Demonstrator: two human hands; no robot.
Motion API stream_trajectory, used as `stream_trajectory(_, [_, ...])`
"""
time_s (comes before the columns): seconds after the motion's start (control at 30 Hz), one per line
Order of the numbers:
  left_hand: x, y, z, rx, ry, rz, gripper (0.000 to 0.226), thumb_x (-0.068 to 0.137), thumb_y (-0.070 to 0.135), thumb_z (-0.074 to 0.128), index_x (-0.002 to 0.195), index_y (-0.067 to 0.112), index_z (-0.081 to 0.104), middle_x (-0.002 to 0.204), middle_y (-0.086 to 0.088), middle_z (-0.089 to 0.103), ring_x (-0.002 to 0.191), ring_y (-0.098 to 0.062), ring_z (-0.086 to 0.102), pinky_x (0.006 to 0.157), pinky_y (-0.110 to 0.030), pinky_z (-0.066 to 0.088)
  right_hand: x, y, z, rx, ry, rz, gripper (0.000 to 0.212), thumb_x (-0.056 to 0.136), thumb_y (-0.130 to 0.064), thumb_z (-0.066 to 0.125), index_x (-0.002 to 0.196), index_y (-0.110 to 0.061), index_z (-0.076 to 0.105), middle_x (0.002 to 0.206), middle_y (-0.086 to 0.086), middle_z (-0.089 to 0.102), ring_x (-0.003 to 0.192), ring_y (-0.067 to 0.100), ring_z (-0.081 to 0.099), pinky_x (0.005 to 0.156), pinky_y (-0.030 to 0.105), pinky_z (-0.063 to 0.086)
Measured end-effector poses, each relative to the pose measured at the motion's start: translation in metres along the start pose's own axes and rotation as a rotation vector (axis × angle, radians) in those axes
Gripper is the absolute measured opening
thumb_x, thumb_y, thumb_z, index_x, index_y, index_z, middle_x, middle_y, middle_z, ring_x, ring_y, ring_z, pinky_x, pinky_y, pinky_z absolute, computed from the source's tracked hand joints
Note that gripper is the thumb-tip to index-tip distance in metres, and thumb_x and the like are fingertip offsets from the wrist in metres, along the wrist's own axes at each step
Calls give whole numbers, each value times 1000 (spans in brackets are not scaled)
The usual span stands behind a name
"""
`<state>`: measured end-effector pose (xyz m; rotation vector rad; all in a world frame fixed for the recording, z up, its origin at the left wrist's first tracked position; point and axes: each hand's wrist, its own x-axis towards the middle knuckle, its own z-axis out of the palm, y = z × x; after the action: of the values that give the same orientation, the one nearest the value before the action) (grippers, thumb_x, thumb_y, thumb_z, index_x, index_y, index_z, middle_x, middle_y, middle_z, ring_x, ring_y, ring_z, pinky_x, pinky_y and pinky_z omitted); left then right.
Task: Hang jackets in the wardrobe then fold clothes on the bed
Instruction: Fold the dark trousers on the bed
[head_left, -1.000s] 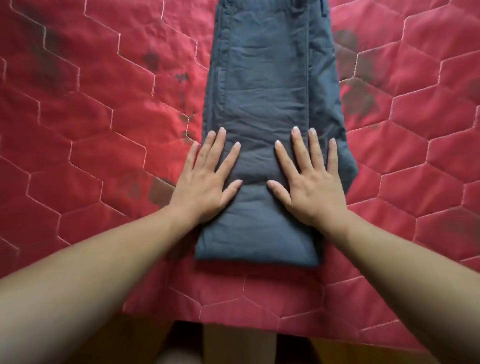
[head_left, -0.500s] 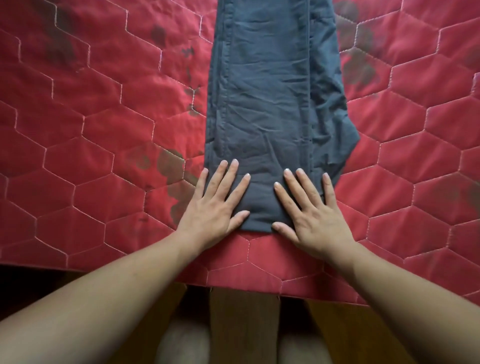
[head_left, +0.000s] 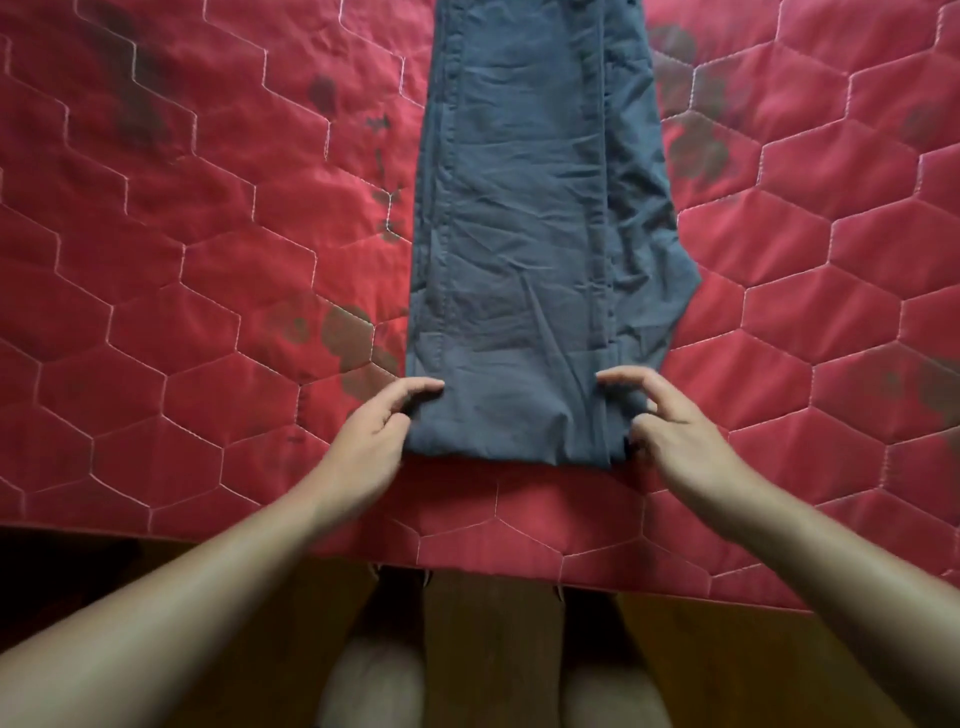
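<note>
Left hand (head_left: 382, 423) curling at near-left corner of grey garment (head_left: 519, 234), fingers on top, thumb tucking at edge, pinching cloth; half a second ago lying flat, fingers spread. Garment lying folded lengthwise on red quilt (head_left: 182, 260), running near to far, near end close to bed edge. Right hand (head_left: 675, 421) likewise gripping near-right corner, fingers bent, no longer pressing flat.
</note>
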<state>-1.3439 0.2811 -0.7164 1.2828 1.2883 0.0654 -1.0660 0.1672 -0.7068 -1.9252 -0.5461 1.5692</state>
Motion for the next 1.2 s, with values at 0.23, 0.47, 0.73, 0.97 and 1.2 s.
stream_trajectory(0.23, [3, 2, -31, 619, 12, 501, 73, 72, -19, 65, 134, 19, 64, 112, 11, 68, 101, -12, 66, 92, -19, 47, 1, 12, -39, -1094, 63, -904, 42, 86, -9, 45, 118, -12, 72, 93, 0, 69, 100, 35, 62, 78, 47, 50])
stream_trajectory(0.47, [44, 77, -51, 285, 246, 598, 21, 82, 23, 73, 103, 24, 69, 98, -7, 54, 88, -8, 56, 81, -17, 46, 26, -66, -51, -593, 284, -807, 24, 80, -13, 67, 103, -18, 72, 131, 5, 48, 123, 31, 51, 104, 40, 42])
stream_trajectory(0.73, [152, 146, -56, -546, -126, 142, 47, 95, 19, 62, 139, 4, 54, 133, -18, 64, 122, -32, 63, 99, -44, 55, 134, -157, -78, 250, -287, -213, 43, 88, -32, 70, 125, -9, 65, 121, 10, 71, 114, 25, 68, 105, 41, 49])
stream_trajectory(0.97, [124, 72, -39, -431, -153, -40, 53, 80, 3, 71, 132, -1, 57, 126, -17, 69, 121, -32, 64, 109, -47, 46, 132, -96, -82, 30, -436, 143, 61, 41, -28, 100, 95, -7, 78, 101, 16, 76, 88, 27, 73, 79, 34, 59])
stream_trajectory(1.2, [158, 136, -54, -273, -13, 297, 21, 103, 12, 53, 121, 20, 58, 117, 5, 72, 114, -13, 66, 101, -31, 52, 137, -151, -75, 185, -108, -148, 15, 96, -6, 59, 100, -18, 68, 86, -3, 77, 75, 9, 71, 71, 24, 60])
